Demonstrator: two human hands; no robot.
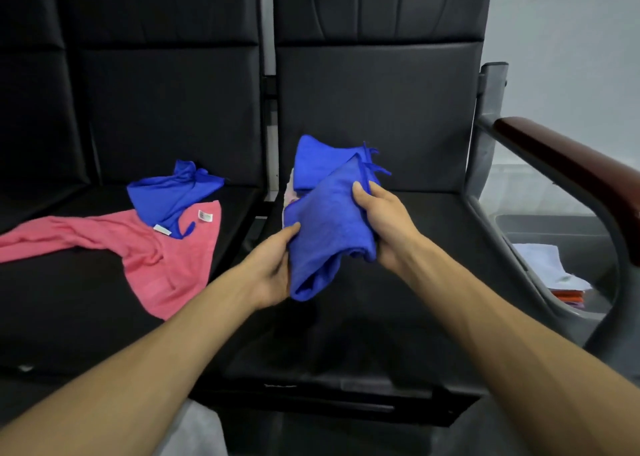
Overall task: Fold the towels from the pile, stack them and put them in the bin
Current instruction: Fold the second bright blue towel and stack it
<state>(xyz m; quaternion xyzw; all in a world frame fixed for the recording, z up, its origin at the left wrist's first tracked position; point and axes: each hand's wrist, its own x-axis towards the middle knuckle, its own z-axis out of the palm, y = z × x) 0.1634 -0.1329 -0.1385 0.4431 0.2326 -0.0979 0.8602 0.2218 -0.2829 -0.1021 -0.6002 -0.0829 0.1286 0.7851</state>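
While my left hand (277, 265) and right hand (384, 227) both clutch a half-folded towel (329, 234) over the seat (415, 300), a stack (318, 165) sits just behind. Pile (156, 248) (pink, blue) lies unfolded at left. Bin (554, 227) at right holds some folded ones.

Black padded seats (374, 109); wooden armrest (568, 165) right; pale wall (568, 40).

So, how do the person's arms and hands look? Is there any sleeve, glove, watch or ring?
Both are bare. The left hand and right hand wear no gloves, and no ring shows on the visible fingers. The left forearm and right forearm show no sleeve, watch or bracelet up to the frame edge.
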